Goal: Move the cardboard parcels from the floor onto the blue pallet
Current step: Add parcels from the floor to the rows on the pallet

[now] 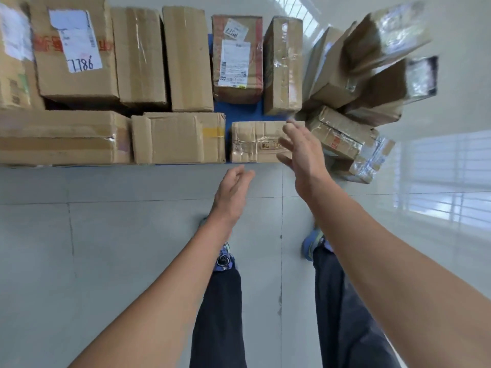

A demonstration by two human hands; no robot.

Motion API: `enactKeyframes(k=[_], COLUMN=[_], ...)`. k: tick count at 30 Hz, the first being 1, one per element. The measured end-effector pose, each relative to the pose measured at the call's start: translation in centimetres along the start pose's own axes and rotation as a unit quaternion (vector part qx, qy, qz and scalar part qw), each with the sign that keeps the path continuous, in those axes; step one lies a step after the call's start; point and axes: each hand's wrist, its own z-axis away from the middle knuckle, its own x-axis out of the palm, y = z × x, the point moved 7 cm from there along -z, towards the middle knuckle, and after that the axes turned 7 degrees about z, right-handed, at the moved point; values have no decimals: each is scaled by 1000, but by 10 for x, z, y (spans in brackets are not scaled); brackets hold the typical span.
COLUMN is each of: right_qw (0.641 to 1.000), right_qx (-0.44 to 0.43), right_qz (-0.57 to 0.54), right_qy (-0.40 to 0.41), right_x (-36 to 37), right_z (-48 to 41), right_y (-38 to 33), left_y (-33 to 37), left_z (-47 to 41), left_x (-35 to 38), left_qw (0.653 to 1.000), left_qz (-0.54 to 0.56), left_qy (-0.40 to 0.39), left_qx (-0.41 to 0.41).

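The blue pallet [239, 112] is almost covered by several cardboard parcels; only a blue patch shows between them. A small crumpled parcel [252, 142] sits at the pallet's near edge. My right hand [303, 152] hovers open just over its right end, fingers spread, holding nothing. My left hand [232, 192] hangs open above the floor just in front of that parcel, empty too. A heap of taped parcels [358, 83] lies on the floor to the right of the pallet, some tilted against each other.
Glossy grey tiled floor [106, 248] stretches in front of the pallet. My legs and shoes [312, 243] stand close to the pallet's near edge. Window light reflects off the floor at the right.
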Motion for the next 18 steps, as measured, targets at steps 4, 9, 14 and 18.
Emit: enactKeyframes(k=[4, 9, 14, 18], right_qw=[999, 995, 990, 989], right_qx=[8, 62, 113, 127], right_qz=[-26, -15, 11, 23], right_qy=[47, 81, 78, 66], right_x=[-87, -176, -226, -245], right_z=[-36, -99, -161, -198], right_y=[10, 45, 85, 106], left_y=[20, 25, 18, 15], left_z=[-17, -77, -154, -203], left_x=[99, 209, 260, 265], left_qw=[998, 995, 988, 977], left_qz=[-46, -86, -152, -208], left_qy=[-34, -47, -12, 50], left_qx=[13, 18, 7, 5])
